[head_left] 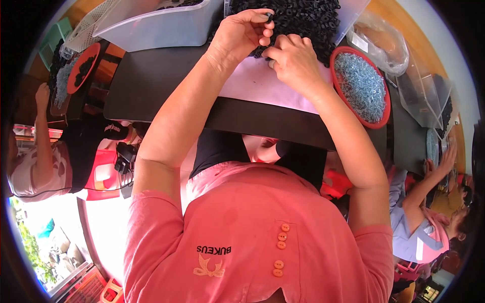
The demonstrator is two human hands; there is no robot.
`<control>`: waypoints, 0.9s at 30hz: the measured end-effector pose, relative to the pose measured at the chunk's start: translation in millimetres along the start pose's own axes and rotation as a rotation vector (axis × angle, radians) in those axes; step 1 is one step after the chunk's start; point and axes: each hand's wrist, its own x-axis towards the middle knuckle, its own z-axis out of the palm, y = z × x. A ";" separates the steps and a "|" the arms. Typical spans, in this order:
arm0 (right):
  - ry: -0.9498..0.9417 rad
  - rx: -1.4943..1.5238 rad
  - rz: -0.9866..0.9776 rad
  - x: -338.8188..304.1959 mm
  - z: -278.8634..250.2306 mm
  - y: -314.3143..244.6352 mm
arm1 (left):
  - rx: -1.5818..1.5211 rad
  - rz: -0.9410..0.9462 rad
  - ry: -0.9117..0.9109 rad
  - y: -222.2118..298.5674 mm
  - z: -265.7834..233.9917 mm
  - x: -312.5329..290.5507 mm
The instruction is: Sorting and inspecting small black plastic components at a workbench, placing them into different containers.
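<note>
My left hand (237, 36) is raised over the near edge of a heap of small black plastic parts (303, 17). Its thumb and forefinger pinch one small black plastic part (269, 18). Just right of it and a little nearer, my right hand (295, 63) is closed with bent fingers at the heap's edge, above a pale pink sheet (262, 86). What its fingertips hold, if anything, is hidden. Beside my right wrist stands a red oval basket (334, 76) full of small clear bluish parts (361, 86).
A translucent bin (151, 33) stands on the dark table (146, 83) at left. Clear plastic bags (381, 43) and another clear bin (422, 96) are at right. Co-workers sit on both sides: an arm (43, 136) at left, a hand (447, 159) at right.
</note>
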 end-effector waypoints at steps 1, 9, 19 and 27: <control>0.000 0.001 -0.003 -0.5 -0.1 -0.9 | -0.048 -0.009 0.000 0.0 -1.3 1.1; -0.003 -0.044 -0.030 -1.0 5.3 -1.3 | 0.066 -0.020 0.012 -4.8 1.9 2.8; 0.298 0.994 0.340 13.2 -20.2 -32.9 | 0.044 0.090 0.241 -9.7 15.1 -5.9; 0.197 1.064 0.458 17.8 -14.4 -47.3 | 0.079 0.088 0.262 -11.9 20.3 -10.2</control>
